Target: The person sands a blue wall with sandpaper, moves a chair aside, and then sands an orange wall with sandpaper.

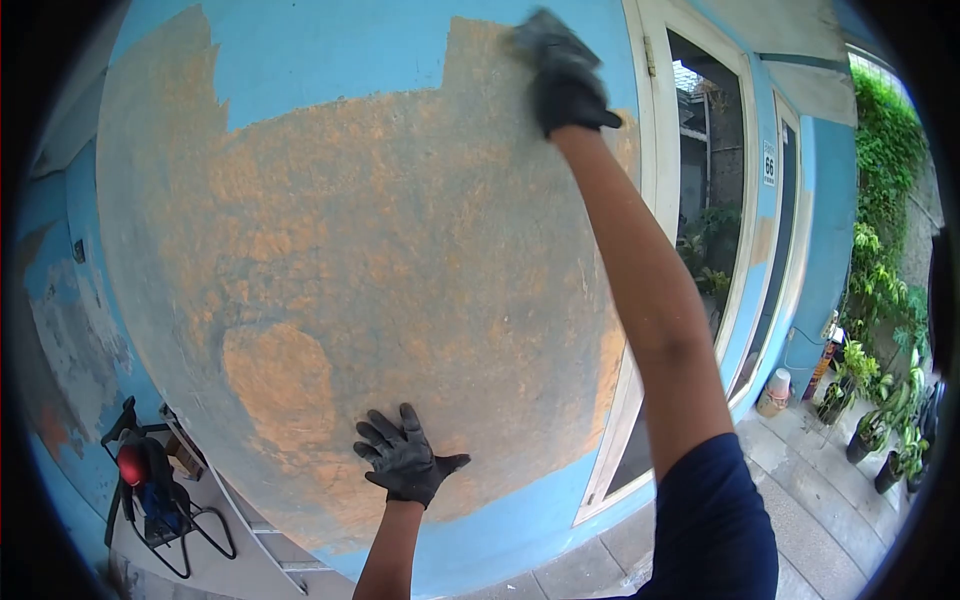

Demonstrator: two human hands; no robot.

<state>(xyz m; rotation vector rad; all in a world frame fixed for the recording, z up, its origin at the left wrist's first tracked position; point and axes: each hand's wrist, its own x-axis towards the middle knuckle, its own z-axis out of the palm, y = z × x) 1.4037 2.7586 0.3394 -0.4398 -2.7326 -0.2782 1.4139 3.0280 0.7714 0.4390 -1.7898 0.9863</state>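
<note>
Both hands wear dark gloves. My left hand (403, 460) lies flat with spread fingers on the lower part of a wall (400, 250), where bare grey and orange plaster shows between areas of blue paint. High up near the door frame, my right hand (572, 98) is wrapped round a grey block-like tool (548, 38) held against the wall at the edge of the blue paint. The tool and the fingers are blurred, so its exact kind is unclear.
A white-framed glass door (650, 120) stands right of the wall. Potted plants (880, 440) and a small bucket (775, 392) are on the tiled floor at right. At lower left are a black chair (165, 535) with a red round object and a metal ladder (240, 505).
</note>
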